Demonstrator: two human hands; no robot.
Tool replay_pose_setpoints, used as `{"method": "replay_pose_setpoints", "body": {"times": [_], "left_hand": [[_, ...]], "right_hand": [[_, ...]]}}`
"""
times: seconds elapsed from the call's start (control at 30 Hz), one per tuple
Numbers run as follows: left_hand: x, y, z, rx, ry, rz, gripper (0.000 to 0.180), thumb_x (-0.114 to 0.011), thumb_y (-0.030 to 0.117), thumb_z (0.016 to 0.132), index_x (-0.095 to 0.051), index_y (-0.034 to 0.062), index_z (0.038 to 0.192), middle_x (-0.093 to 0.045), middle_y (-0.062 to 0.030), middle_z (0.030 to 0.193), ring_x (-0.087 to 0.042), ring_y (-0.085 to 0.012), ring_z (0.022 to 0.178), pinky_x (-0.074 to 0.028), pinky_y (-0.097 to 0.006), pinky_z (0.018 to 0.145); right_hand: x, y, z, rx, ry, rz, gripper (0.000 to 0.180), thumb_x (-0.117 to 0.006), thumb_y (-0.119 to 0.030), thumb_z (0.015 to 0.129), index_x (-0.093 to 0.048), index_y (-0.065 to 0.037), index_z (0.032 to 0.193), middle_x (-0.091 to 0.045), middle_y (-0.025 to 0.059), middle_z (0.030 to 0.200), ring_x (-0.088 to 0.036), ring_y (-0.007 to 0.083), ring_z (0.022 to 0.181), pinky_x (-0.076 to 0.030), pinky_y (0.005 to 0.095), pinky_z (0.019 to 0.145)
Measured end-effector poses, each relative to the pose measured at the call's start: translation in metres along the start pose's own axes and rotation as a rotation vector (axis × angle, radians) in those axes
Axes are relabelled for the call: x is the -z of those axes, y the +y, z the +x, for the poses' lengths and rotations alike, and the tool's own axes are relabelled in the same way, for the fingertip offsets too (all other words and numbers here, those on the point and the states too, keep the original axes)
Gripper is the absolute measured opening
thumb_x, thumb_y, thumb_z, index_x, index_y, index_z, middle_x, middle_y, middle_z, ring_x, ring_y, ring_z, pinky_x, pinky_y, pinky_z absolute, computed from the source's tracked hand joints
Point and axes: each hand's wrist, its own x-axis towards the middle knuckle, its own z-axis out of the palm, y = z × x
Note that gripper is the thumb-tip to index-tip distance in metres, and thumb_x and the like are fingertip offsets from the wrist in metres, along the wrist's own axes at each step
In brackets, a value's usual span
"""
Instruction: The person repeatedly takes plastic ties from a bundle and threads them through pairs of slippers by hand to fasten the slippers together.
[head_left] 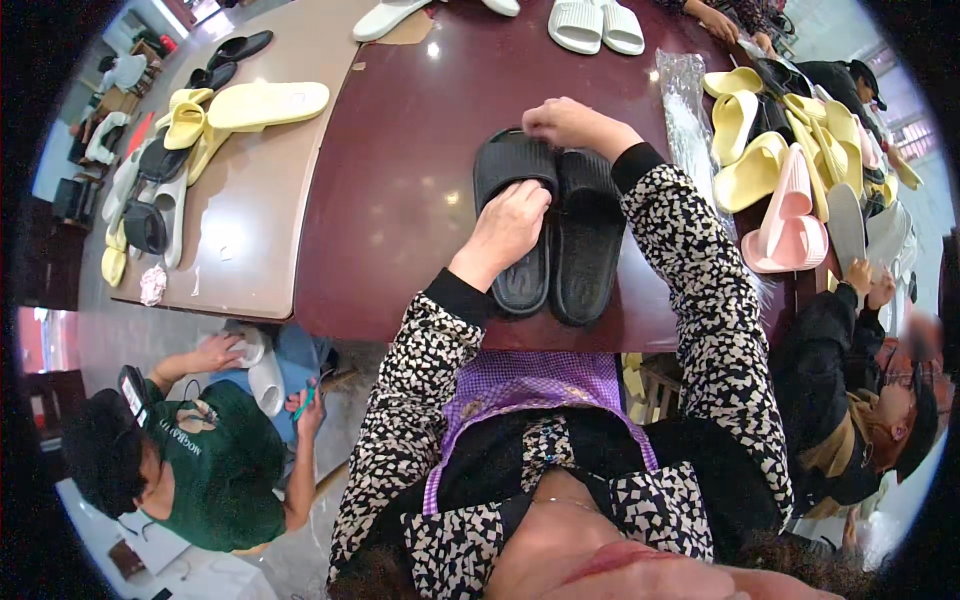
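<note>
Maroon tabletop bears bendy-looking slippers, best held by straps; left hand under one, right hand farther, grips unclear.

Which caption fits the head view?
Left fingers touch a ribbed black slipper, right fingers at its toe, shiny maroon table beneath.

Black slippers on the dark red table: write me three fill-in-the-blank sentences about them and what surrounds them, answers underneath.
1. The left hand touches the black slipper on the pair's ____ side.
2. The pink slippers lie on the picture's ____ side.
3. The person's checked apron is white and ____.
Answers: left; right; purple
</note>
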Motion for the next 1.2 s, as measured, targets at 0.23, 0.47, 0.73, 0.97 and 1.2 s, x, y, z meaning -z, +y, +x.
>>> {"method": "replay_pose_setpoints", "body": {"times": [0.23, 0.47, 0.73, 0.97, 1.2], "left_hand": [[0.001, -0.007, -0.003, 0.018, 0.089, -0.016, 0.014, -0.059, 0.004, 0.078, -0.058, 0.0027, 0.091, -0.059, -0.0111, 0.093, -0.058, -0.029, 0.086, -0.048, -0.038, 0.077], [0.005, 0.004, -0.001, 0.036, 0.281, -0.069, 0.017, -0.061, 0.003, 0.076, -0.06, 0.0026, 0.093, -0.062, -0.0117, 0.096, -0.059, -0.0302, 0.089, -0.048, -0.039, 0.079], [-0.019, 0.006, 0.064, -0.012, 0.042, -0.043, 0.015, -0.059, 0.006, 0.078, -0.062, 0.0, 0.092, -0.064, -0.0145, 0.092, -0.06, -0.0311, 0.088, -0.049, -0.037, 0.078], [-0.018, -0.009, 0.084, 0.348, -0.319, -0.334, 0.017, -0.061, 0.01, 0.08, -0.065, -0.0008, 0.092, -0.067, -0.0115, 0.082, -0.064, -0.0214, 0.075, -0.05, -0.033, 0.07], [-0.016, -0.009, 0.084, 0.581, -0.116, -0.582, 0.013, -0.062, 0.012, 0.084, -0.065, 0.0007, 0.09, -0.063, -0.0018, 0.072, -0.056, -0.0093, 0.062, -0.046, -0.023, 0.056]], "right_hand": [[-0.019, 0.036, -0.029, 0.053, 0.418, -0.265, 0.011, -0.056, -0.007, 0.084, -0.061, -0.005, 0.093, -0.06, 0.0073, 0.074, -0.057, 0.0163, 0.069, -0.047, 0.0308, 0.065], [-0.074, 0.026, -0.077, -0.255, 0.86, 0.416, 0.009, -0.057, -0.006, 0.087, -0.062, -0.004, 0.093, -0.064, 0.0067, 0.077, -0.061, 0.0172, 0.07, -0.048, 0.0273, 0.067], [-0.087, 0.0, -0.108, -0.12, 0.993, 0.545, 0.009, -0.056, 0.002, 0.087, -0.062, -0.001, 0.094, -0.06, -0.0007, 0.077, -0.055, 0.0063, 0.071, -0.046, 0.0203, 0.067], [-0.095, -0.013, -0.097, -0.041, 1.057, 0.664, 0.01, -0.059, -0.001, 0.086, -0.063, -0.002, 0.095, -0.064, 0.0026, 0.08, -0.059, 0.0083, 0.075, -0.048, 0.0225, 0.068], [-0.075, -0.024, -0.097, -0.061, 1.135, 0.756, 0.009, -0.058, 0.001, 0.087, -0.063, -0.001, 0.095, -0.061, -0.0001, 0.079, -0.054, 0.0047, 0.072, -0.046, 0.02, 0.065]]}}
